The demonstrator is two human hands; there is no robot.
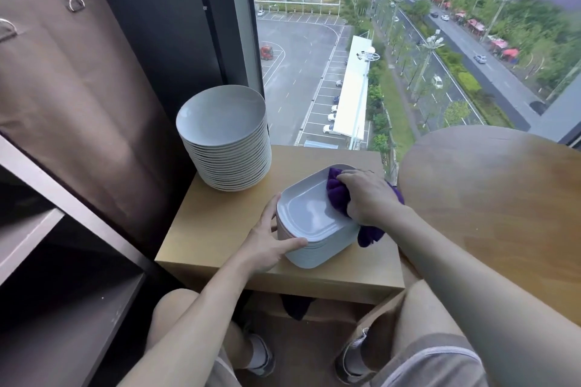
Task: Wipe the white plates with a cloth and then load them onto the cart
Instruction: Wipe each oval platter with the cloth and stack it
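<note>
Plates (309,214) — slick, breakable; left hand (267,245) braces them flat-fingered, right hand (367,195) grips cloth (338,198) — I'd lift by the rim.

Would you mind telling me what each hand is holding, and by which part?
The right hand grips the bunched purple cloth on the top plate. The left hand steadies the rectangular plate stack at its near-left corner.
</note>
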